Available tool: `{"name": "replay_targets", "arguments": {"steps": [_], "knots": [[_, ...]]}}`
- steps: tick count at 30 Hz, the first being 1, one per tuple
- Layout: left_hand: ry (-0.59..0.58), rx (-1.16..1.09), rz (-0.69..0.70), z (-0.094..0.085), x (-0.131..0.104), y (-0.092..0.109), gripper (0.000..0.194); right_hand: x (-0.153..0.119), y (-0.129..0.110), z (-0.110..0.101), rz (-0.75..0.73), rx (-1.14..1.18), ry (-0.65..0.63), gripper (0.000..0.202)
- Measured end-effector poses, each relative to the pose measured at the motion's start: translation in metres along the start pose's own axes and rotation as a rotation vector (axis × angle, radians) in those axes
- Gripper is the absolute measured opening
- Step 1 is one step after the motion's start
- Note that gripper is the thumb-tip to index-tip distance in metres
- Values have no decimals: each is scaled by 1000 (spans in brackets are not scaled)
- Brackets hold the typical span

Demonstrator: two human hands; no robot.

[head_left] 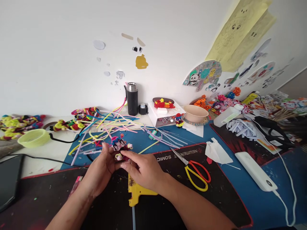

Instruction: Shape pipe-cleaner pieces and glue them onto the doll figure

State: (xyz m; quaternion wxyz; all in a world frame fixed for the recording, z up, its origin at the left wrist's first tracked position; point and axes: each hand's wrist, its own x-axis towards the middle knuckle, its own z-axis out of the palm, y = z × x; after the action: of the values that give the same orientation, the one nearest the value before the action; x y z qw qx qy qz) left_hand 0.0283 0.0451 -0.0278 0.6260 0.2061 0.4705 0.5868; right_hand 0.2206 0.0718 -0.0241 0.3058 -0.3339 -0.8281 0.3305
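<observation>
A small pipe-cleaner doll (pixel 119 145) with a black-and-white face and a pink and blue top lies between my hands. My left hand (pixel 104 164) is curled under and around its left side, the thumb pointing up. From the right, my right hand (pixel 144 167) pinches at the doll's dark red body with index finger and thumb. Beneath my right hand rests a yellow glue gun (pixel 135 191), a clear stick projecting from its rear. Scissors (pixel 195 172) with red and yellow handles lie to the right.
Pipe cleaners (pixel 107 124) are spread behind the hands. Farther back stand a black bottle (pixel 132 100), a white box (pixel 155 118) and a pink bowl (pixel 195 113). A white power bank (pixel 255 171) lies right; a dark tablet (pixel 9 179) is at left.
</observation>
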Motion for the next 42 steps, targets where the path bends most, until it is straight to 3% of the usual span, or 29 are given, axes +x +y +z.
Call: {"name": "replay_targets", "arguments": {"steps": [10, 25, 42], "knots": [[4, -48, -67, 0, -2, -5, 61, 2, -5, -5, 56, -15, -71, 53], [44, -44, -92, 4, -3, -1, 66, 2, -6, -4, 49, -50, -73, 55], [7, -20, -53, -4, 3, -1, 61, 0, -7, -5, 11, 25, 43, 52]]}}
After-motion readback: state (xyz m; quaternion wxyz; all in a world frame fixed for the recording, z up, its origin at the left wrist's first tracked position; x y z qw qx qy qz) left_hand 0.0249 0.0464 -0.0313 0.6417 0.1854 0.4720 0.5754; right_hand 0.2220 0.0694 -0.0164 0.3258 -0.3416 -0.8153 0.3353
